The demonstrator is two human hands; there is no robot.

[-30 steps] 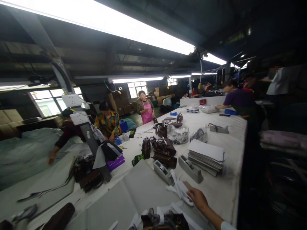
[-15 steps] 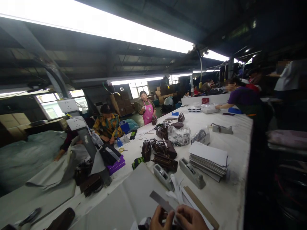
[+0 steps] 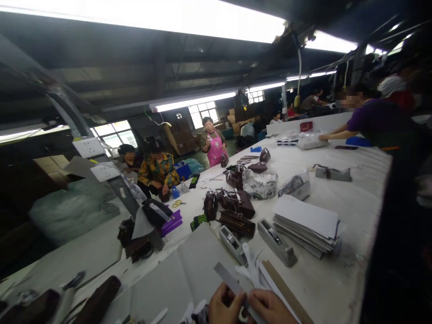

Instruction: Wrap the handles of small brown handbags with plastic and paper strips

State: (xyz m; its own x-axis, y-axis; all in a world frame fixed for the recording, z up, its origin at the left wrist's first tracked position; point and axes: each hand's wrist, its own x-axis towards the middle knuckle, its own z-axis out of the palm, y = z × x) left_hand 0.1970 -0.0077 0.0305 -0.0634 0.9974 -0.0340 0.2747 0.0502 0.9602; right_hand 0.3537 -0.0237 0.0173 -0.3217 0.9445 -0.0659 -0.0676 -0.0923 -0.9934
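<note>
At the bottom of the view, my left hand [image 3: 224, 303] and my right hand [image 3: 270, 306] are close together, fingers pinched on a flat grey strip [image 3: 227, 276]. The strip slants up and left out of my grip; its lower part passes between my hands. A small pale curved piece shows under my left fingers, too unclear to name. Just beyond my hands lie several white plastic strips [image 3: 249, 263] and a long brown strip [image 3: 281, 288]. Two grey tape dispensers [image 3: 276, 243] stand farther up the table.
A stack of grey-white sheets [image 3: 305, 220] lies right of the dispensers. Dark brown handbags [image 3: 236, 222] crowd the table's middle, with yellow scissors [image 3: 178, 203] to their left. A grey post with sockets [image 3: 104, 171] rises at left. Co-workers [image 3: 216, 146] stand or sit around the table.
My view has turned, so the background has shifted. Both hands stay at the grey strip with nearly the same pinch. The seated person at left has become more visible.
</note>
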